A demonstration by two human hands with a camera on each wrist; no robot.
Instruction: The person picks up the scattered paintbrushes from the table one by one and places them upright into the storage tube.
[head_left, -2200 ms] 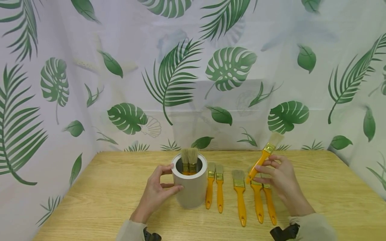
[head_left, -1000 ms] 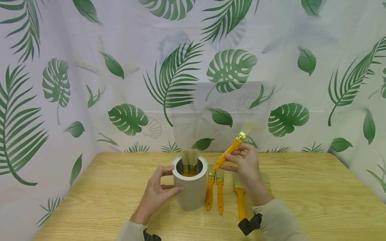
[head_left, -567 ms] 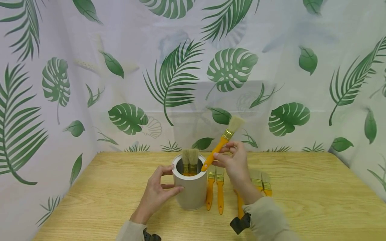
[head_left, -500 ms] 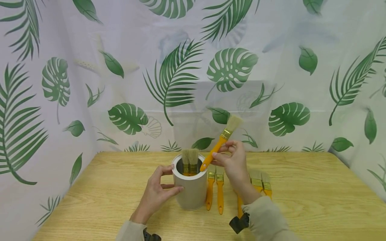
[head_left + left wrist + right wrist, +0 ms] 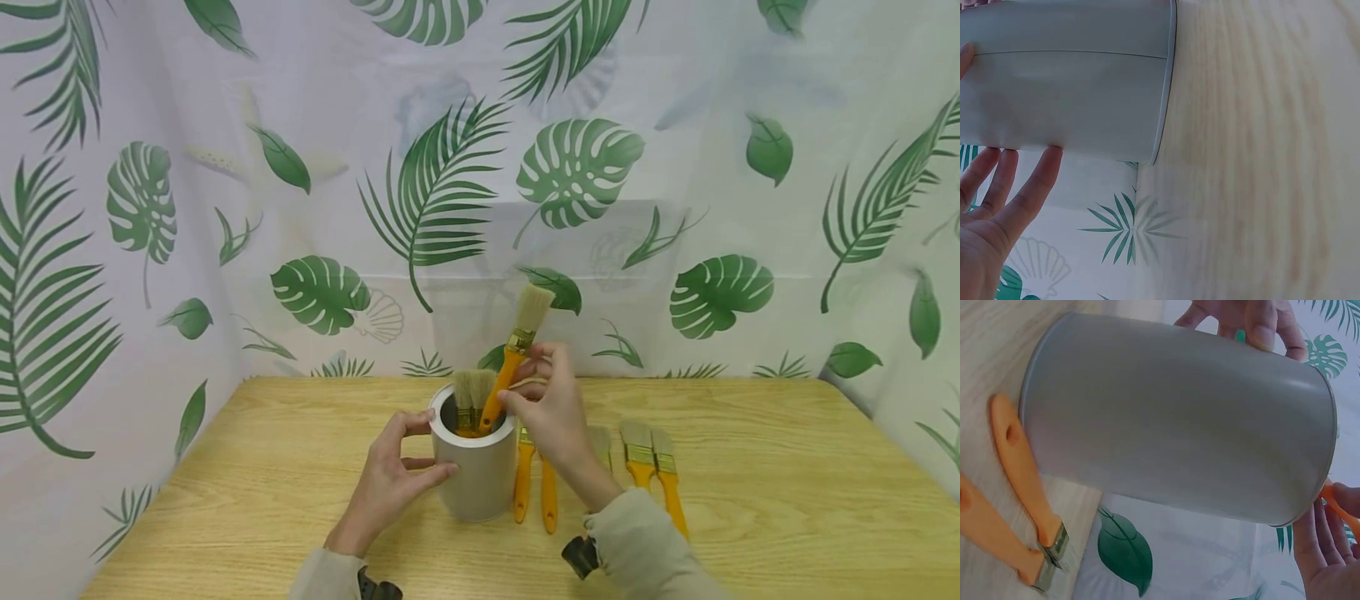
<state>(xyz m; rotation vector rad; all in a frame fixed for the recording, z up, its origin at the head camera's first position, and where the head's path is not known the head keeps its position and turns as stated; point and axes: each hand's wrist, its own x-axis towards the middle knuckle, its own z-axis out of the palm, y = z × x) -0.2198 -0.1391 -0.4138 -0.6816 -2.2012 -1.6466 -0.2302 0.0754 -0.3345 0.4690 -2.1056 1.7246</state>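
A white cylindrical canister (image 5: 480, 487) stands upright on the table, two paintbrushes (image 5: 472, 390) inside with bristles up. My left hand (image 5: 390, 475) holds its left side, thumb in front and fingers behind; in the left wrist view the fingertips touch the grey-looking wall. My right hand (image 5: 551, 408) pinches another paintbrush (image 5: 504, 379) by its orange handle, bristles up and tilted right. The handle's end is inside the canister's mouth, right of the two brushes. In the right wrist view only a bit of orange handle (image 5: 1338, 506) shows at the rim.
Two smaller paintbrushes (image 5: 522, 483) lie just right of the canister, partly under my right hand. Farther right, two wider paintbrushes (image 5: 639, 454) lie side by side; another's bristles (image 5: 600, 442) show beside my right forearm. A leaf-print curtain (image 5: 450, 208) hangs behind the wooden table (image 5: 285, 450).
My right hand has carried the paintbrush left from the right-hand row to the canister, turned it more upright and lowered its handle end into the mouth. The left hand stays on the canister.
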